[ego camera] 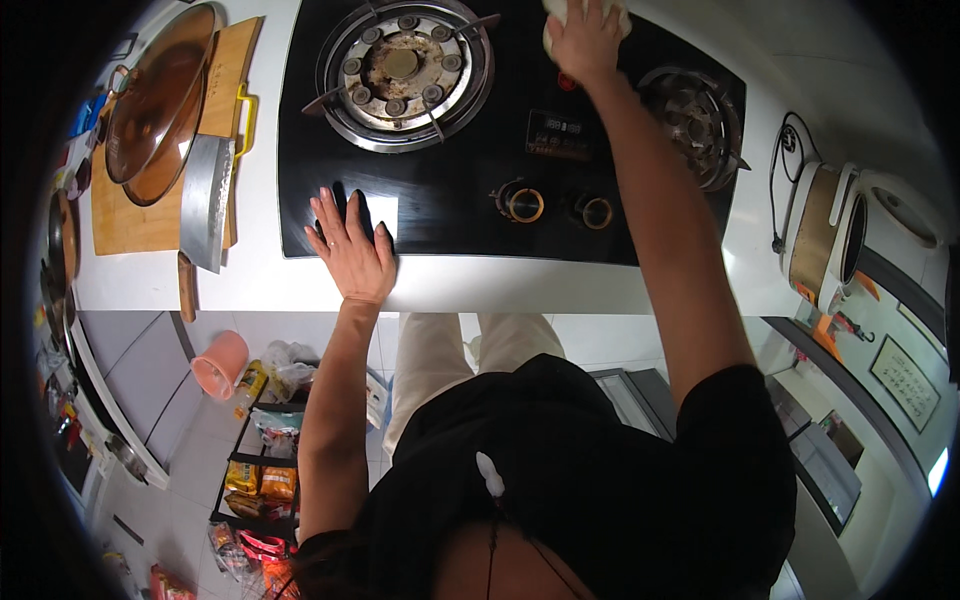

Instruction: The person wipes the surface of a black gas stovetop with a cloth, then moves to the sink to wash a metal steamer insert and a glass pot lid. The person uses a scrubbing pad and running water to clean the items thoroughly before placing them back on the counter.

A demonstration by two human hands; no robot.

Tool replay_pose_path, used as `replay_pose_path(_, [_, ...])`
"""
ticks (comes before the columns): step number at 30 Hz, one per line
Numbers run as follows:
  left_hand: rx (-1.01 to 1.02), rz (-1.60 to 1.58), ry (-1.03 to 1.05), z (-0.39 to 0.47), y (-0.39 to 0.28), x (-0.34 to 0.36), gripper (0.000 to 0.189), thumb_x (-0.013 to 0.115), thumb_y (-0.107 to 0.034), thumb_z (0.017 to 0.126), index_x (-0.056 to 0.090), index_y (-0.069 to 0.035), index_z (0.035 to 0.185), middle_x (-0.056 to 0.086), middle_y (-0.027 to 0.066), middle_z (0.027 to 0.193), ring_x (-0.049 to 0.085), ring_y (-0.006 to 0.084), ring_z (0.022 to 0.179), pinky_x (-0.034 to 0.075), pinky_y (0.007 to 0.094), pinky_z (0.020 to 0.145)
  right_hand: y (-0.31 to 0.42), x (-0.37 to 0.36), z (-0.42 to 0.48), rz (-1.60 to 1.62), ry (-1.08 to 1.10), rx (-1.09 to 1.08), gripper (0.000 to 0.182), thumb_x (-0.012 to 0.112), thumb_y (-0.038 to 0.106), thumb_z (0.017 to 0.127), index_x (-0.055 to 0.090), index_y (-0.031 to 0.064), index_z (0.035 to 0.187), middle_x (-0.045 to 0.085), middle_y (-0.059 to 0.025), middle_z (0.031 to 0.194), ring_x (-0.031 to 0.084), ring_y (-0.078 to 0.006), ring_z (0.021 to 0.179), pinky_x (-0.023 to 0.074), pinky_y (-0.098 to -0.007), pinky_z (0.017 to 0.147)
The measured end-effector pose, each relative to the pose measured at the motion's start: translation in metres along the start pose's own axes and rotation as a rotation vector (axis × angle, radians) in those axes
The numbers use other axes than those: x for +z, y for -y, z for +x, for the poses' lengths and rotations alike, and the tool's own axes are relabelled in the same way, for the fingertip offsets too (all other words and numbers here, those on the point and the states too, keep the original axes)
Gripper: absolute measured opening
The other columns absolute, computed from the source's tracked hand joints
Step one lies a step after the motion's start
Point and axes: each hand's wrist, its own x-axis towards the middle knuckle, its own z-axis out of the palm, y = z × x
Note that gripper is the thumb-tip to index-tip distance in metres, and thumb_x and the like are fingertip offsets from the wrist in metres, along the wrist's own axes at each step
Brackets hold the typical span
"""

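My right hand [589,41] presses on a pale cloth [555,22] at the far edge of the black glass gas cooktop [450,195], between its two burners. My left hand [356,255] lies flat with fingers spread on the cooktop's front left corner, holding nothing. The large burner [405,67] is beyond my left hand. My right forearm passes over the cooktop beside the smaller burner [690,127] and partly covers it. Two control knobs [525,204] stand near the front edge, between my arms. The cloth's far part is cut off by the picture's top.
Left of the cooktop, a cleaver [206,202] and glass lids [161,105] lie on a wooden cutting board [135,225]. A white appliance [817,225] with a cord stands at the right. Below are a pink bin [220,365] and a rack [262,457] of packages.
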Motion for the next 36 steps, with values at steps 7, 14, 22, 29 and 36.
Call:
replay_pose_path(7, [-0.024, -0.002, 0.024, -0.003, 0.004, -0.004, 0.050, 0.042, -0.027, 0.082, 0.037, -0.004, 0.127, 0.013, 0.0190, 0.143, 0.008, 0.0351, 0.133, 0.006, 0.0531, 0.103, 0.029, -0.038, -0.126, 0.156, 0.080, -0.238, 0.047, 0.058, 0.030, 0.079, 0.045, 0.0108, 0.120, 0.035, -0.0174, 0.123, 0.029, -0.0442, 0.117, 0.0289, -0.0588, 0.091])
replay_pose_path(14, [-0.035, -0.010, 0.052, 0.000, 0.002, -0.006, 0.050, 0.041, -0.026, 0.083, 0.035, -0.004, 0.128, 0.015, 0.0194, 0.142, 0.009, 0.0350, 0.133, 0.005, 0.0520, 0.104, 0.033, -0.020, -0.098, 0.084, -0.068, -0.256, 0.047, 0.051, 0.030, 0.085, 0.040, 0.0142, 0.128, 0.023, -0.0161, 0.137, 0.020, -0.0423, 0.124, 0.0199, -0.0626, 0.093])
replay_pose_path(22, [-0.022, -0.004, 0.041, -0.001, 0.002, -0.004, 0.047, 0.037, -0.025, 0.086, 0.034, -0.005, 0.129, 0.017, 0.0191, 0.142, 0.011, 0.0348, 0.133, 0.004, 0.0500, 0.104, 0.021, 0.028, 0.019, 0.229, -0.266, -0.273, 0.039, 0.045, 0.030, 0.087, 0.044, 0.0170, 0.124, 0.031, -0.0174, 0.134, 0.024, -0.0418, 0.123, 0.0206, -0.0603, 0.095])
replay_pose_path(29, [-0.034, 0.011, 0.029, 0.001, 0.004, 0.001, 0.049, 0.038, -0.026, 0.083, 0.037, -0.007, 0.128, 0.016, 0.0172, 0.143, 0.010, 0.0322, 0.134, 0.003, 0.0482, 0.105, -0.004, 0.036, 0.051, 0.048, -0.253, -0.179, 0.042, 0.040, 0.032, 0.089, 0.039, 0.0146, 0.127, 0.040, -0.0189, 0.127, 0.028, -0.0404, 0.124, 0.0257, -0.0578, 0.095])
replay_pose_path(36, [-0.070, 0.042, 0.067, -0.001, 0.003, -0.007, 0.049, 0.039, -0.026, 0.083, 0.038, -0.007, 0.128, 0.016, 0.0171, 0.143, 0.011, 0.0324, 0.133, 0.005, 0.0486, 0.105, -0.121, 0.016, 0.078, -0.261, 0.364, 0.184, 0.045, 0.028, 0.026, 0.089, 0.035, 0.0122, 0.131, 0.031, -0.0224, 0.133, 0.031, -0.0372, 0.123, 0.0294, -0.0500, 0.096])
